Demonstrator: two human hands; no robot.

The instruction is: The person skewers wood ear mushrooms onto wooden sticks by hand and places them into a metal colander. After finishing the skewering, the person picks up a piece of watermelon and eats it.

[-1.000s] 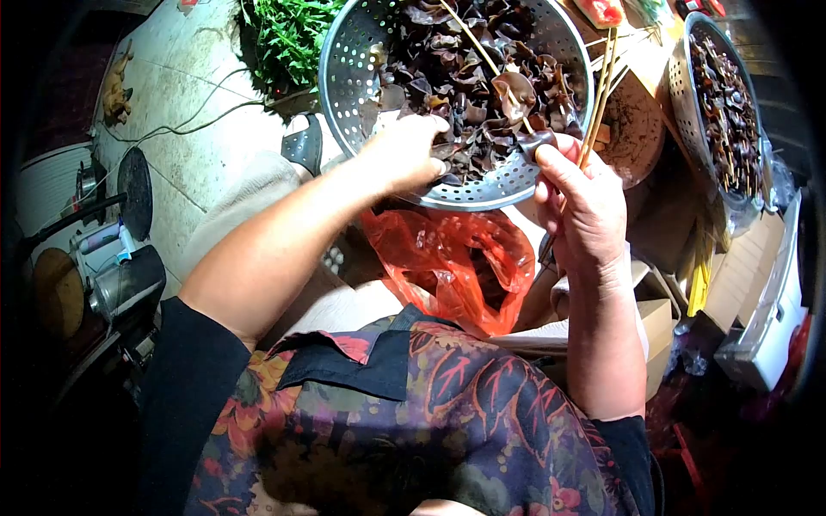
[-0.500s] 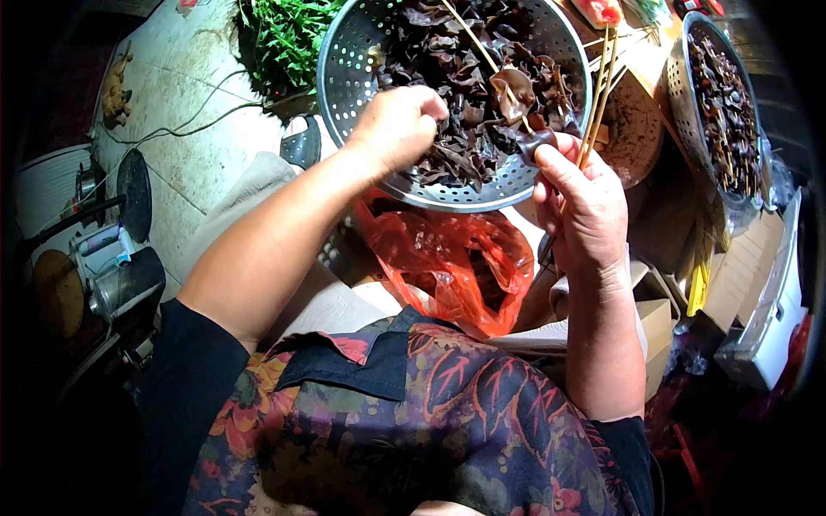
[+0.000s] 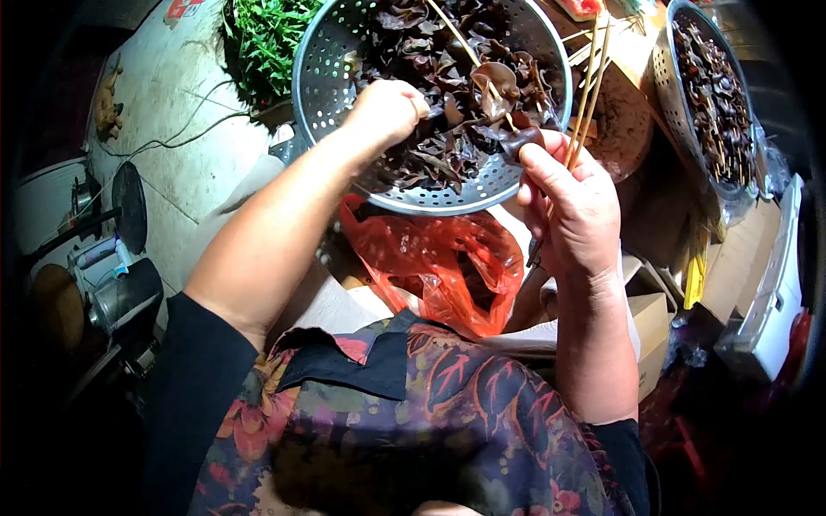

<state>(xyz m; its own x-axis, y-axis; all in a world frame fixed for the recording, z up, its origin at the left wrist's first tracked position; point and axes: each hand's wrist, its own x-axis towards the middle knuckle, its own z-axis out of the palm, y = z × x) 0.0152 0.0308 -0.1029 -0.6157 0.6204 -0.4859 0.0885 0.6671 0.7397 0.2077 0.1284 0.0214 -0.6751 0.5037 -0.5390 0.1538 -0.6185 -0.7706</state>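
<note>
A metal colander (image 3: 311, 53) with round holes holds many dark brown, wavy pieces (image 3: 430, 52) that look like wood ear fungus. My left hand (image 3: 385, 112) is closed over the colander's left part; what its fingers hold, if anything, is hidden. At the colander's right rim my right hand (image 3: 572, 193) grips thin wooden skewers (image 3: 589, 90). One skewer (image 3: 452, 33) slants up and left over the colander, with a few brown pieces (image 3: 496, 86) threaded on it near my right fingers. Other skewers in that hand point upward.
Below the colander lies a red plastic bag (image 3: 439, 262). At the right stands a second colander (image 3: 669, 86) with loaded skewers. Green leaves (image 3: 271, 52) lie at the upper left, near a cable (image 3: 185, 142) on the floor. Cardboard (image 3: 740, 262) and a white box (image 3: 766, 318) are at the right.
The colander and surroundings appear shifted slightly left in the view. My left hand has moved a little left and up, still closed. My right hand keeps its grip on the skewers.
</note>
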